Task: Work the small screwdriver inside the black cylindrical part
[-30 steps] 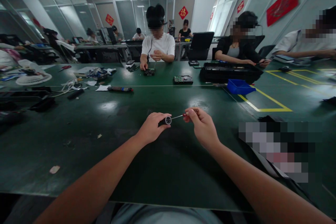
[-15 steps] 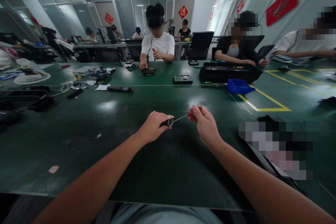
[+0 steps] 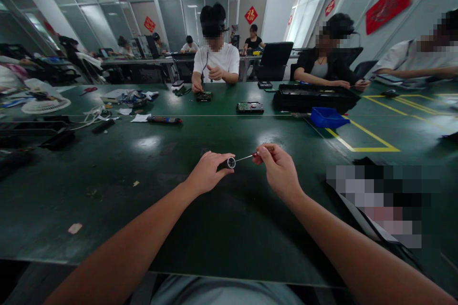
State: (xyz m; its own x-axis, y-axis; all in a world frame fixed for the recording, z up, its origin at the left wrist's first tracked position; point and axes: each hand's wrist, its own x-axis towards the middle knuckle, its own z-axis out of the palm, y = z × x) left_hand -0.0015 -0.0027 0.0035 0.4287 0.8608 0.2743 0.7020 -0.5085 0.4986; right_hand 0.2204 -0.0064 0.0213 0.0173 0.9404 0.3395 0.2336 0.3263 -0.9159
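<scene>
left fingers (image 3: 222, 157) are kinda hiding the tube (image 3: 231, 162) they're clamping; right of it, right fingers (image 3: 266, 153) are pinching a half-covered screwdriver-ish tool (image 3: 255, 155)

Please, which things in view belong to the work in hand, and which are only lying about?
In use:
dark round part with pale rim, in the left hand
thin-shafted tool, in the right hand

Seemingly just lying about:
blue bin
device with green circuit board
dark pen-shaped item
</scene>
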